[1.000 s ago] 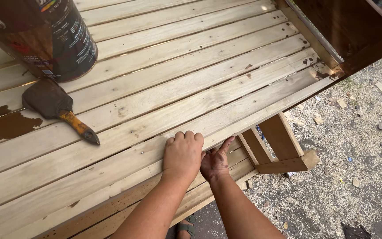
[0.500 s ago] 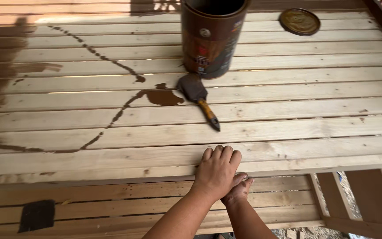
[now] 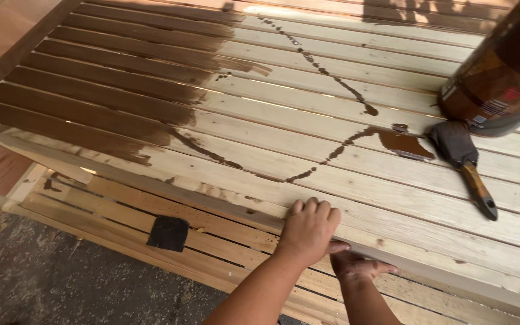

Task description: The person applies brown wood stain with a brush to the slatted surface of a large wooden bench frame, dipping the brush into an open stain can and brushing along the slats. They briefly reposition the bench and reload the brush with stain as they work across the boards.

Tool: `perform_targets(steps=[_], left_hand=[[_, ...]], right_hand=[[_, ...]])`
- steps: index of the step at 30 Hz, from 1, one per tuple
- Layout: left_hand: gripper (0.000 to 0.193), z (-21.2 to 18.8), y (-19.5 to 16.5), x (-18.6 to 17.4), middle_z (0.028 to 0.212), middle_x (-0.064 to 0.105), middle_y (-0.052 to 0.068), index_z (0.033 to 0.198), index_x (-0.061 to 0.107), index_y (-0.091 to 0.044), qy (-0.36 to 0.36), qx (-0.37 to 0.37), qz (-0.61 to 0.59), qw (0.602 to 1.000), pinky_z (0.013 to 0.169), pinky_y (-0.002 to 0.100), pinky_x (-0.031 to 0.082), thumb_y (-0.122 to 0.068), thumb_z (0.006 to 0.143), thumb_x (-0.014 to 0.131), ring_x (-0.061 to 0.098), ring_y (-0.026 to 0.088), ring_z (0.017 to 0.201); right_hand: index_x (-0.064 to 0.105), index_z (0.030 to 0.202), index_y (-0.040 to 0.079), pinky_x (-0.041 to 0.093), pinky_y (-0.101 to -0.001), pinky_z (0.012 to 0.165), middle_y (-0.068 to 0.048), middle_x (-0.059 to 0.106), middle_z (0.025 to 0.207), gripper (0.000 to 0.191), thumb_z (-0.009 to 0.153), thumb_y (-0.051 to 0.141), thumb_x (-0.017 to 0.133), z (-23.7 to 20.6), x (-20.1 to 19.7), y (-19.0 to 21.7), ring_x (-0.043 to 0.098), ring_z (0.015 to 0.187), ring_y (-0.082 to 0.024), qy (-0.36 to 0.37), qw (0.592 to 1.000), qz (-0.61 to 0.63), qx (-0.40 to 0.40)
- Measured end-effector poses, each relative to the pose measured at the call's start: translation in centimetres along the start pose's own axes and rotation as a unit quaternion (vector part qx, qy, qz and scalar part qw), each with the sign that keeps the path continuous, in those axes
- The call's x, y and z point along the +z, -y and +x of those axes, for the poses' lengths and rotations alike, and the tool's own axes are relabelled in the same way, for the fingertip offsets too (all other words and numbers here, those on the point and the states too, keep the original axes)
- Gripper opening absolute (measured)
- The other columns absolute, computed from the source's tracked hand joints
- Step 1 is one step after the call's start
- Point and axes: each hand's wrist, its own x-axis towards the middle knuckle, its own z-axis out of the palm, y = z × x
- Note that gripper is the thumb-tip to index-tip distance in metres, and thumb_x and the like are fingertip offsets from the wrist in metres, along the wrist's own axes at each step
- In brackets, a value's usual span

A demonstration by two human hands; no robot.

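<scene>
A large slatted wooden panel (image 3: 344, 174) lies flat, its far left part stained dark brown and the rest bare pale wood. My left hand (image 3: 308, 232) lies on top of its near edge, fingers flat and thumb hooked over the rim. Just right of it, my right hand (image 3: 361, 266) is under the same edge, pressed up against the rim. A paintbrush (image 3: 461, 159) with dark bristles and a wooden handle lies on the slats at the right. It sits beside a puddle of brown stain (image 3: 405, 144) and below a brown can (image 3: 501, 78).
A dribbled trail of stain (image 3: 326, 78) curves across the bare slats. A second slatted panel (image 3: 103, 207) lies lower down under the near edge, with a dark square pad (image 3: 168, 233) on it. Grey ground (image 3: 61, 283) shows at the lower left, and a reddish board (image 3: 1, 36) at the upper left.
The view has swung left, bringing the stained slats into sight and pushing the can and brush to the right. Both hands stay together at the panel's near edge.
</scene>
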Motion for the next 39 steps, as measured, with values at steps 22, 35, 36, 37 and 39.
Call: perform_targets(steps=[22, 35, 36, 37, 39], left_hand=[[0.051, 1.6, -0.7, 0.9, 0.102, 0.067, 0.002, 0.103, 0.069, -0.014, -0.054, 0.030, -0.056, 0.997, 0.090, 0.040, 0.045, -0.052, 0.071, 0.082, 0.060, 0.022, 0.104], [0.041, 2.0, -4.7, 2.1, 0.102, 0.065, 0.007, 0.107, 0.067, -0.009, -0.070, 0.071, -0.096, 0.990, 0.093, 0.043, 0.043, -0.042, 0.085, 0.079, 0.060, 0.026, 0.102], [0.038, 2.3, -5.6, 2.2, 0.102, 0.065, 0.007, 0.107, 0.067, -0.009, -0.065, 0.080, -0.108, 0.989, 0.093, 0.044, 0.043, -0.041, 0.087, 0.078, 0.061, 0.025, 0.102], [0.039, 2.7, -6.5, 2.3, 0.102, 0.066, 0.007, 0.106, 0.067, -0.009, -0.056, 0.085, -0.120, 0.988, 0.093, 0.044, 0.043, -0.041, 0.087, 0.078, 0.061, 0.026, 0.102], [0.039, 3.4, -8.5, 2.4, 0.103, 0.066, 0.007, 0.106, 0.067, -0.008, -0.043, 0.091, -0.140, 0.985, 0.093, 0.044, 0.043, -0.040, 0.085, 0.078, 0.060, 0.026, 0.103]], right_hand=[[0.057, 0.144, 0.021, 0.043, -0.0200, 0.047, -0.009, 0.065, 0.135, 0.117, 0.070, 0.106, 0.023, 1.4, 2.1, 2.5, 0.066, 0.090, -0.022, -0.137, 0.989, 0.063, 0.002], [0.051, 0.151, 0.019, 0.054, -0.0439, 0.105, -0.010, 0.060, 0.151, 0.097, 0.083, 0.086, 0.033, 2.1, -0.6, 7.2, 0.061, 0.134, -0.031, -0.043, 0.998, 0.027, -0.048], [0.049, 0.152, 0.016, 0.050, -0.0480, 0.114, -0.013, 0.058, 0.154, 0.101, 0.083, 0.087, 0.036, 1.7, -0.5, 8.2, 0.058, 0.138, -0.034, -0.056, 0.995, 0.069, -0.052], [0.048, 0.153, 0.015, 0.048, -0.0475, 0.116, -0.013, 0.056, 0.155, 0.103, 0.081, 0.089, 0.038, 1.3, -0.6, 9.1, 0.056, 0.140, -0.033, -0.080, 0.992, 0.073, -0.061], [0.045, 0.154, 0.015, 0.043, -0.0467, 0.119, -0.011, 0.052, 0.157, 0.110, 0.077, 0.094, 0.042, 1.2, -0.8, 10.6, 0.051, 0.142, -0.032, -0.125, 0.986, 0.080, -0.078]])
